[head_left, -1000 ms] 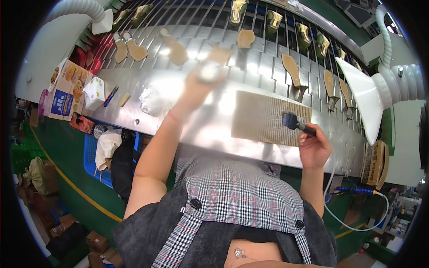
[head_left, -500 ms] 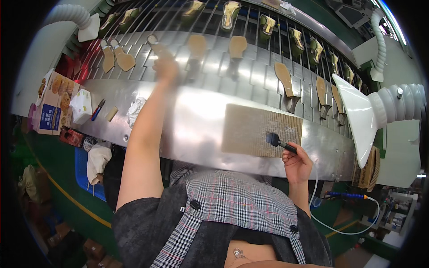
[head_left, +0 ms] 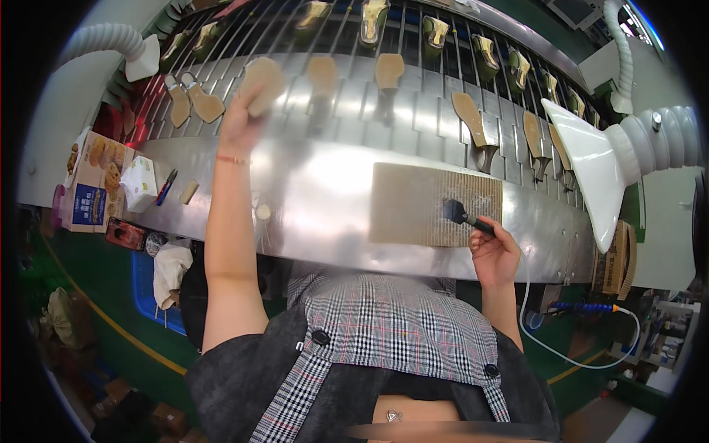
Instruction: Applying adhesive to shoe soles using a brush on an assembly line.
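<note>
My left hand [head_left: 242, 124] reaches out over the slatted metal conveyor [head_left: 295, 111] and grips a tan shoe sole [head_left: 266, 80], which is smeared by motion. In my right hand [head_left: 495, 255] is a black-handled brush [head_left: 480, 224]. Its dark bristles lie over a piece of corrugated cardboard [head_left: 413, 207] on the metal ledge. A thin white tube [head_left: 523, 310] runs down near my right wrist. Further soles with heels lie along the conveyor: a pair [head_left: 193, 102] left of my left hand, a sole [head_left: 389, 71] ahead, and a sole [head_left: 468, 114] to the right.
Several green-and-gold shoe uppers [head_left: 484, 55] on lasts line the far rack. A white extraction hood [head_left: 580, 173] juts in at right, another [head_left: 140, 63] at far left. A tissue box [head_left: 138, 184], pens [head_left: 167, 187] and a phone [head_left: 125, 233] sit left.
My left hand has drawn back left and toward me, bringing the sole up off the conveyor. The brush stays over the cardboard. The whole view has shifted slightly.
</note>
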A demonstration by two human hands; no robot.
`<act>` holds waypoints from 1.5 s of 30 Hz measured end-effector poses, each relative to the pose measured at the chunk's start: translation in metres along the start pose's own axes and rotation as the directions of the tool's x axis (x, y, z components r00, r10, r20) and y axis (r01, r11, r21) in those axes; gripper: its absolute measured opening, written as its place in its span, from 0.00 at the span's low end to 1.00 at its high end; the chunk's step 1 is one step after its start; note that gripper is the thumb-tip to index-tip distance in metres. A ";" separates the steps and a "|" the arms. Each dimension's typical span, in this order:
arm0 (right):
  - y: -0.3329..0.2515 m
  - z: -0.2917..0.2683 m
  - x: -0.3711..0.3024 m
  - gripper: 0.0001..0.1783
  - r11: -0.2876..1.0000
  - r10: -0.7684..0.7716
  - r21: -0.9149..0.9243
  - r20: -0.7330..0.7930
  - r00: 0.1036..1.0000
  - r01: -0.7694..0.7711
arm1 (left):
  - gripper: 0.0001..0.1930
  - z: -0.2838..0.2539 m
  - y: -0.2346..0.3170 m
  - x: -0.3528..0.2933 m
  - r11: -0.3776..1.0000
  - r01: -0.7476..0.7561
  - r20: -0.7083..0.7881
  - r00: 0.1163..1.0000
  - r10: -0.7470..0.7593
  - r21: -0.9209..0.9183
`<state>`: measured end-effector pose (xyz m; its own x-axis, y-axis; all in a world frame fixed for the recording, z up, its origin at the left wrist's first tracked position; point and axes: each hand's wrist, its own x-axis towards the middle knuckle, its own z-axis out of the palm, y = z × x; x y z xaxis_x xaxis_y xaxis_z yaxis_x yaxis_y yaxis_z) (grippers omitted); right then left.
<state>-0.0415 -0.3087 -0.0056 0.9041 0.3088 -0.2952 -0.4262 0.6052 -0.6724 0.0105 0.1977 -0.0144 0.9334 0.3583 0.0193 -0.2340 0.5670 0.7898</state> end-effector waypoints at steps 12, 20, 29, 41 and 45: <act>-0.030 -0.012 -0.009 0.17 0.971 0.020 0.237 -0.106 0.994 0.006 | 0.28 0.168 -0.110 -0.161 0.606 0.631 0.418 0.775 -0.473 -0.484; -0.057 0.011 -0.036 0.18 0.983 -0.176 0.049 -0.074 0.982 0.180 | 0.28 0.248 -0.161 -0.162 0.427 0.840 0.581 0.540 -0.609 -0.334; -0.047 0.052 -0.062 0.14 0.061 -0.627 -0.782 0.454 0.633 0.620 | 0.27 0.263 -0.157 -0.174 0.860 0.478 0.489 0.802 -0.343 -0.180; -0.028 0.086 -0.061 0.16 -0.366 -0.504 -0.432 0.836 0.215 0.824 | 0.26 0.252 -0.139 -0.179 0.927 0.273 0.307 0.933 -0.189 -0.259; -0.024 0.087 -0.064 0.17 -0.361 -0.378 -0.413 0.884 0.274 0.836 | 0.27 0.246 -0.135 -0.175 0.975 0.159 0.243 0.963 -0.119 -0.154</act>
<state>-0.0916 -0.2791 0.0881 0.3833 0.5051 0.7732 0.9217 -0.2636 -0.2847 -0.0540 -0.1236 0.0264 0.9925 0.0973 0.0735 -0.1213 0.7242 0.6789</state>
